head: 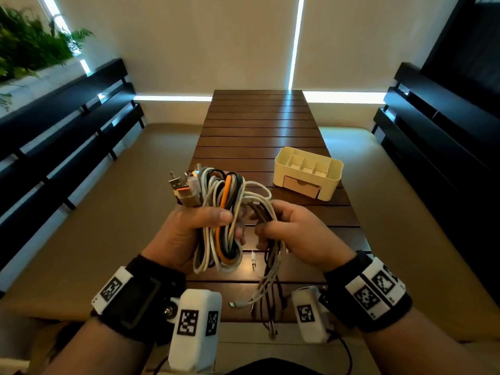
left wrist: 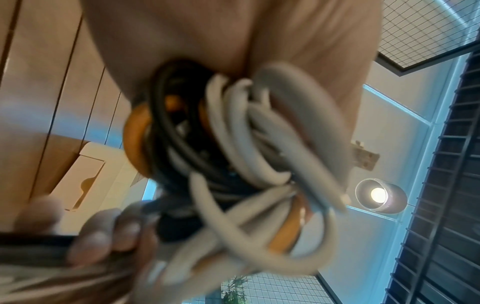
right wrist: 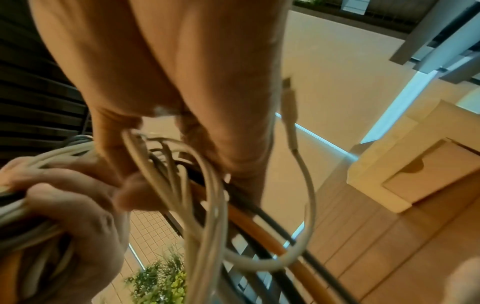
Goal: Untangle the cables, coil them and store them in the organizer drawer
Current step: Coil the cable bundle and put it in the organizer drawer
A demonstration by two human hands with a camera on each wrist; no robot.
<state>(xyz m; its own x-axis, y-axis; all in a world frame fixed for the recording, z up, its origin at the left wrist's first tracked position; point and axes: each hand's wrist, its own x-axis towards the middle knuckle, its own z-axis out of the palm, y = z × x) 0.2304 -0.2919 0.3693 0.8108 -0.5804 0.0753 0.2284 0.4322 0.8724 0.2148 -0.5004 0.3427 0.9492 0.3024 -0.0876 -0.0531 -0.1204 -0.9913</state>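
My left hand (head: 216, 223) grips a tangled bundle of cables (head: 221, 201), white, grey, black and one orange, held up above the near end of the table. USB plugs (head: 181, 188) stick out at the bundle's upper left. My right hand (head: 267, 226) pinches several white and dark strands (head: 270, 269) that hang down from the bundle to the table. In the left wrist view the cable loops (left wrist: 233, 148) fill the middle, blurred. The right wrist view shows the white strands (right wrist: 202, 197) running through my fingers. The cream organizer (head: 308, 171), its small drawer (head: 301, 186) closed, stands to the right.
The slatted brown table (head: 257, 125) stretches away from me. A small loose plug (head: 253, 259) lies on it under the bundle, and a white connector end (head: 235, 303) rests near the front edge. Dark benches line both sides of the room.
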